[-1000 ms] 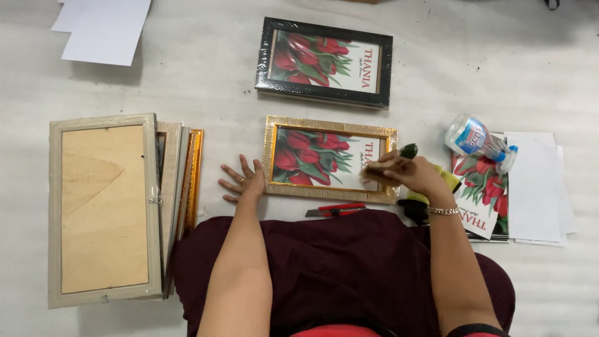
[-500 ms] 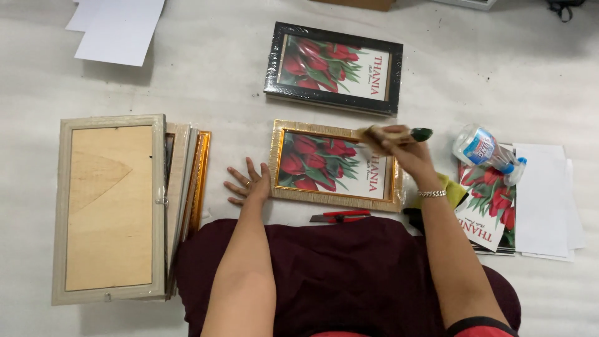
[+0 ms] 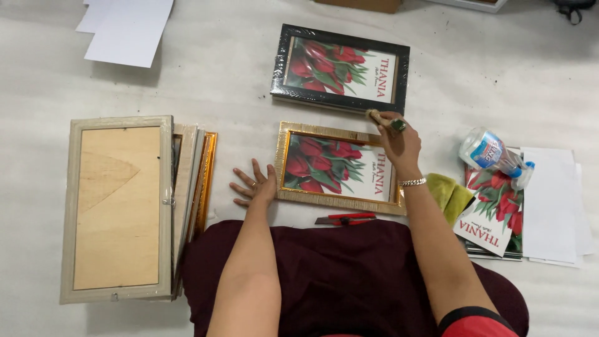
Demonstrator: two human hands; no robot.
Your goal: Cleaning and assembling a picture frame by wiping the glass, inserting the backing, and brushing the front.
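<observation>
A gold picture frame (image 3: 340, 166) with a red tulip print lies flat in front of me. My left hand (image 3: 254, 185) rests open on the floor, fingers spread, touching the frame's left edge. My right hand (image 3: 398, 140) is closed on a small brush (image 3: 382, 119) with a green handle, its bristles at the frame's top right corner. A silver bracelet sits on that wrist.
A black wrapped frame (image 3: 341, 67) with the same print lies farther away. A stack of frames (image 3: 128, 203) stands at the left, back side up. A red box cutter (image 3: 345, 219), a yellow-green cloth (image 3: 450, 194), a clear bottle (image 3: 490, 151), tulip prints (image 3: 493, 224) and white sheets (image 3: 128, 28) lie around.
My right hand has moved with the brush from the frame's right side up to its top right corner. The left hand stays at the frame's left edge.
</observation>
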